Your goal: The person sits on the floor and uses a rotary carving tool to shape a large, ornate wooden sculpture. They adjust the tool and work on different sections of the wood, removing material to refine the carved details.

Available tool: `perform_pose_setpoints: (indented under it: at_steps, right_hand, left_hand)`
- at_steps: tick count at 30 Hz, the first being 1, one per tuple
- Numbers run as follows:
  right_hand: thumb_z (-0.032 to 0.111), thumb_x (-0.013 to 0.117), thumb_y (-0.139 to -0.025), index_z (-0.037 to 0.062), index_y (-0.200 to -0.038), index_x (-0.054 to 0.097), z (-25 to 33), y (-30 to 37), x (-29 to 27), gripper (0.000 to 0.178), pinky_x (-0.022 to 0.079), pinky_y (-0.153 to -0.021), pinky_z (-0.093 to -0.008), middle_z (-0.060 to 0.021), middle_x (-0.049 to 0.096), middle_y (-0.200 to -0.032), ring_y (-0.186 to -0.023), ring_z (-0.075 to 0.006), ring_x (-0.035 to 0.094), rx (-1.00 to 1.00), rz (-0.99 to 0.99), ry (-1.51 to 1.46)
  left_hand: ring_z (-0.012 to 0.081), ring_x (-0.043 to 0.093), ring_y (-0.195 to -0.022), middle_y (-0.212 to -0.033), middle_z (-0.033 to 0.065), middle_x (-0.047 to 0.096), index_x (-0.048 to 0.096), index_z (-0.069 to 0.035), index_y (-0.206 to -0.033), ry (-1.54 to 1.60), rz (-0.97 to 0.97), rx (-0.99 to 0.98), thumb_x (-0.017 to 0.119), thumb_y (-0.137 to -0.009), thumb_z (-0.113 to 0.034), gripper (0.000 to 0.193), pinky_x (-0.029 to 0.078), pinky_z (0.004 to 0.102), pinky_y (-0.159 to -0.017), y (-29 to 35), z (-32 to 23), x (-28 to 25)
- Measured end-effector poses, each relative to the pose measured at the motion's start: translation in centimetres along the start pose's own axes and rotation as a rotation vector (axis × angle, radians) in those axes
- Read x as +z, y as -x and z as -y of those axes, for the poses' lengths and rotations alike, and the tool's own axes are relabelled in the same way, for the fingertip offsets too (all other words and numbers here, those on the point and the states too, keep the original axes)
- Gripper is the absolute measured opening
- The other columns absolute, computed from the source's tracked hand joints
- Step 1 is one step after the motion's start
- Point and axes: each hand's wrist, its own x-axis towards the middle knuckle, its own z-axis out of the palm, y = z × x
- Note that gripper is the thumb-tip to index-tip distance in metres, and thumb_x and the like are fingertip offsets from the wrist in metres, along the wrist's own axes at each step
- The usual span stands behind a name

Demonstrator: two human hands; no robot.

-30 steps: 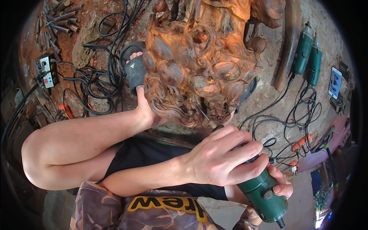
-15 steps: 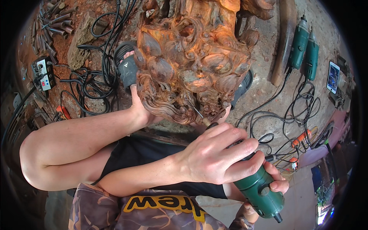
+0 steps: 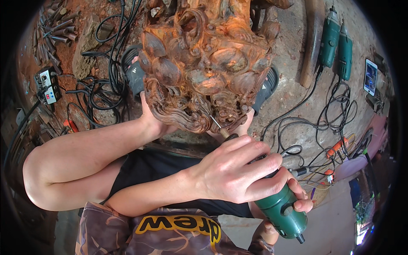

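Observation:
In front of me stands a large reddish-brown wood carving [image 3: 229,59] with rounded petal-like lobes and dense curls along its near lower edge. My left hand [image 3: 238,170] is wrapped over the front part of a green electric die grinder [image 3: 282,212], tilted with its nose toward the carving. A thin metal bit [image 3: 216,122] reaches from the nose to the curled lower edge; whether it presses on the wood or sits just off it, I cannot tell. My right hand [image 3: 303,205] holds the grinder's body from the far side, its palm hidden behind the green casing.
My sandalled feet flank the carving. At right lie two more green grinders [image 3: 330,40] beside a long wooden piece [image 3: 312,42], tangled black cords [image 3: 329,110] and a phone [image 3: 370,77]. At left are a control box [image 3: 47,87], coiled cables [image 3: 100,102] and a pile of tool bits or rods [image 3: 57,29].
The carving has shifted a little left and up in view, showing more of my right sandal. Both hands and the grinder have moved slightly left, keeping the same grip.

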Motion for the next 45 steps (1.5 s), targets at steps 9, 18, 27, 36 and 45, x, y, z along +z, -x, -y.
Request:
perform_pose_setpoints:
  at_steps: [9, 18, 27, 36, 45]
  right_hand:
    - [0.038, 0.104, -0.058, 0.0260, -0.129, 0.053, -1.6, -0.2, -1.4, 0.088, 0.049, -0.110, -0.0547, -0.0090, 0.060, -0.150, -0.129, -0.0345, 0.061, -0.106, 0.085, -0.069]
    - [0.028, 0.102, -0.058, 0.0233, -0.129, 0.054, -2.8, 3.8, -1.4, 0.086, 0.052, -0.106, -0.0535, -0.0171, 0.058, -0.150, -0.127, -0.0318, 0.062, -0.062, -0.127, -0.126]
    - [0.026, 0.101, -0.060, 0.0200, -0.128, 0.056, -2.5, 3.5, -0.7, 0.081, 0.054, -0.104, -0.0527, -0.0194, 0.059, -0.147, -0.124, -0.0334, 0.064, -0.048, -0.134, -0.094]
    - [0.025, 0.099, -0.063, 0.0168, -0.127, 0.059, -2.3, 3.9, -0.8, 0.075, 0.055, -0.102, -0.0520, -0.0217, 0.060, -0.144, -0.120, -0.0350, 0.066, -0.042, -0.128, -0.095]
    - [0.024, 0.097, -0.066, 0.0136, -0.126, 0.062, -2.1, 3.9, -0.7, 0.070, 0.056, -0.099, -0.0512, -0.0240, 0.062, -0.141, -0.117, -0.0367, 0.067, -0.032, -0.111, -0.096]
  left_hand:
    - [0.0193, 0.066, -0.078, -0.097, 0.0043, 0.069, 0.077, -0.010, -0.098, -0.025, 0.053, 0.016, 0.073, -0.067, -0.018, 0.032, 0.051, 0.0300, -0.064, 0.3, -0.3, -0.1]
    - [0.0192, 0.066, -0.078, -0.100, 0.0038, 0.069, 0.077, -0.012, -0.100, -0.021, 0.080, 0.013, 0.073, -0.068, -0.019, 0.033, 0.050, 0.0298, -0.064, 0.8, -1.2, 0.2]
    - [0.0199, 0.067, -0.080, -0.101, 0.0036, 0.070, 0.080, -0.012, -0.095, -0.017, 0.090, 0.040, 0.076, -0.067, -0.018, 0.029, 0.050, 0.0307, -0.064, 0.9, -0.4, -0.4]
    - [0.0204, 0.067, -0.080, -0.101, 0.0037, 0.069, 0.079, -0.011, -0.095, 0.016, 0.107, 0.030, 0.077, -0.066, -0.019, 0.030, 0.051, 0.0305, -0.064, 1.2, -0.5, -0.4]
    - [0.0209, 0.068, -0.081, -0.099, 0.0042, 0.069, 0.079, -0.012, -0.094, 0.016, 0.116, 0.043, 0.076, -0.065, -0.021, 0.031, 0.052, 0.0306, -0.064, 1.3, -0.7, -0.6]
